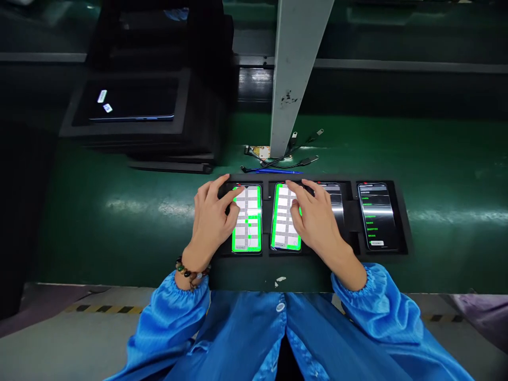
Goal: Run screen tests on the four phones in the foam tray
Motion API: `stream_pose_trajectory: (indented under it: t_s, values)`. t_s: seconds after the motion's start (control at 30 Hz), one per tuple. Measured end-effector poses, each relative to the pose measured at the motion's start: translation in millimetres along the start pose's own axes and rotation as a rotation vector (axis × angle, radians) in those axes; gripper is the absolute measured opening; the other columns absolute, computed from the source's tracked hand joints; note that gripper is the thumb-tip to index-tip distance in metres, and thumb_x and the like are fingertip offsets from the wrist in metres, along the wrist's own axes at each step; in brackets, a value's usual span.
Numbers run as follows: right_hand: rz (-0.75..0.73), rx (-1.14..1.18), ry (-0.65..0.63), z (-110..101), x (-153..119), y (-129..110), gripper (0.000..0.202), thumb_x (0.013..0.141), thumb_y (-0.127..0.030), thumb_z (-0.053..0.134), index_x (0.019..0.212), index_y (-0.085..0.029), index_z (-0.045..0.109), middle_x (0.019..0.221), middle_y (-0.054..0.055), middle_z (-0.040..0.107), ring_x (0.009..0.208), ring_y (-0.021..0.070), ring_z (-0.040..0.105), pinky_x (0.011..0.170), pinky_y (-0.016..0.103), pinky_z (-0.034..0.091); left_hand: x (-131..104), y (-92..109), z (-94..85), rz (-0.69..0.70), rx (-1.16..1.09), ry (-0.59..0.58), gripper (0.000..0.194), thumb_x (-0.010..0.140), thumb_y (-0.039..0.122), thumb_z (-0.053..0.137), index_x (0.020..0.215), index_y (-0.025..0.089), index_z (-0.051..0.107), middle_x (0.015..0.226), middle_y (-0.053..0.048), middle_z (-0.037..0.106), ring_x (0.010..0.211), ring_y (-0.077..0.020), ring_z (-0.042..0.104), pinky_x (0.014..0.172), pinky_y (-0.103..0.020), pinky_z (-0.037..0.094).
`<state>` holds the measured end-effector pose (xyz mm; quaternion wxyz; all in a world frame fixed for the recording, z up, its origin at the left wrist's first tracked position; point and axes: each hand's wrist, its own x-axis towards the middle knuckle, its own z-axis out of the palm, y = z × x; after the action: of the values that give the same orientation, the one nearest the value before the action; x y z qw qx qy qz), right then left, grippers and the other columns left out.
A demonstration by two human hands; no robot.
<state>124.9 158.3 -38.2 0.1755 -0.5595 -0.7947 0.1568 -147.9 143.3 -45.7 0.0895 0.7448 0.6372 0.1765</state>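
Observation:
A long black foam tray holds several phones in a row. The leftmost phone and the second phone show white and grey grids with green edges. My left hand has its fingers apart, an index fingertip at the top of the leftmost phone. Over the second phone's upper right, my right hand is spread, a fingertip at its top edge. It partly covers the third phone, which has a dark screen. Green text lines show on the rightmost phone.
Stacked black trays stand at the back left, with a dark phone on top. A grey metal post rises behind the tray. Black cables and a blue pen lie at its foot on the green table.

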Motion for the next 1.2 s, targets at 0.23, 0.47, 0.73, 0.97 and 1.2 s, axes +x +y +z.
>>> stream_pose_trajectory:
  t_s: [0.23,0.47,0.73,0.97,1.2]
  values:
    - [-0.043,0.032,-0.011,3,6,-7,0.052,0.110,-0.019,0.041,0.158,-0.018,0.058,0.131,0.012,0.082,0.151,0.0378,0.051,0.121,0.060,0.042,-13,-6,-2.4,-0.082,0.008,0.074,0.045,0.104,0.021,0.048,0.137,0.027,0.078,0.161,-0.013,0.057,0.139,-0.0423,0.048,0.112,-0.070,0.050]
    - [0.095,0.018,0.052,-13,-16,17,0.049,0.110,-0.020,0.041,0.156,-0.021,0.059,0.136,0.012,0.080,0.150,0.0388,0.052,0.120,0.063,0.043,-2,3,0.8,-0.028,0.016,0.067,0.044,0.103,0.020,0.050,0.135,0.025,0.079,0.161,-0.015,0.058,0.141,-0.0424,0.049,0.112,-0.068,0.050]
    - [-0.055,0.069,0.004,-1,-6,10,0.053,0.109,-0.018,0.040,0.159,-0.021,0.057,0.138,0.012,0.078,0.152,0.0383,0.050,0.122,0.062,0.041,-2,0,4.5,0.074,-0.048,0.009,0.045,0.103,0.021,0.050,0.138,0.025,0.079,0.162,-0.016,0.056,0.142,-0.0401,0.049,0.115,-0.064,0.050]
    - [-0.158,0.060,-0.017,-5,-38,10,0.054,0.109,-0.016,0.041,0.159,-0.024,0.056,0.130,0.011,0.080,0.148,0.0365,0.053,0.117,0.058,0.045,-18,-6,-0.3,0.168,-0.072,-0.028,0.044,0.103,0.023,0.055,0.140,0.032,0.077,0.162,-0.011,0.057,0.145,-0.0370,0.049,0.120,-0.061,0.046]
    - [-0.130,0.041,0.011,4,-29,13,0.053,0.109,-0.016,0.043,0.159,-0.023,0.057,0.143,0.009,0.076,0.150,0.0384,0.051,0.120,0.060,0.042,-6,-5,3.4,0.127,-0.043,-0.044,0.047,0.105,0.028,0.053,0.148,0.027,0.071,0.167,-0.017,0.050,0.146,-0.0413,0.047,0.121,-0.067,0.043]
